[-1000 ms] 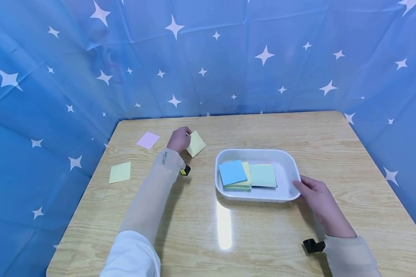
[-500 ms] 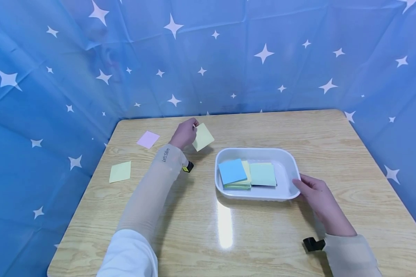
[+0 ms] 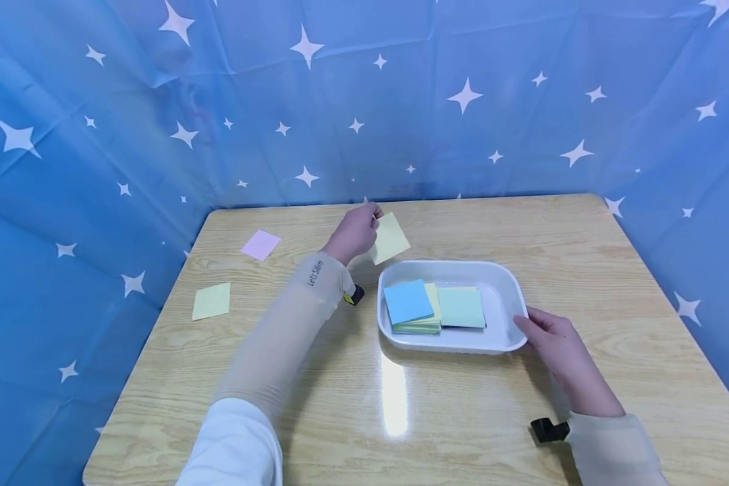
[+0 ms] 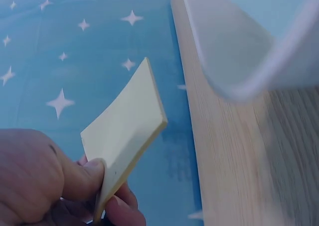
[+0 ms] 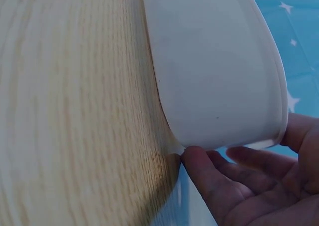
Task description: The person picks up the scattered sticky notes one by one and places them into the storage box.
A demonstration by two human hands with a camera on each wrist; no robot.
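Observation:
My left hand (image 3: 355,233) pinches a pale yellow sticky note pad (image 3: 390,239) between thumb and fingers, raised above the table behind the tub's left corner. In the left wrist view the yellow pad (image 4: 127,129) shows some thickness and a slight bend. My right hand (image 3: 549,337) grips the right end of a white plastic tub (image 3: 504,297), thumb over the rim and fingers below. The right wrist view shows the fingertips (image 5: 197,159) against the tub's underside. Inside the tub lie a blue pad (image 3: 408,301) on top of yellow and green ones, and a pale green pad (image 3: 462,308) beside them.
On the left of the wooden table (image 3: 340,405) lie a pink sticky note pad (image 3: 260,244) and a pale yellow-green one (image 3: 211,301). A blue curtain (image 3: 401,101) with white stars hangs behind the table and along its sides.
My left hand has lifted the yellow sticky note pad off the table and carried it rightward, toward the tub. The right hand and the tub have stayed put.

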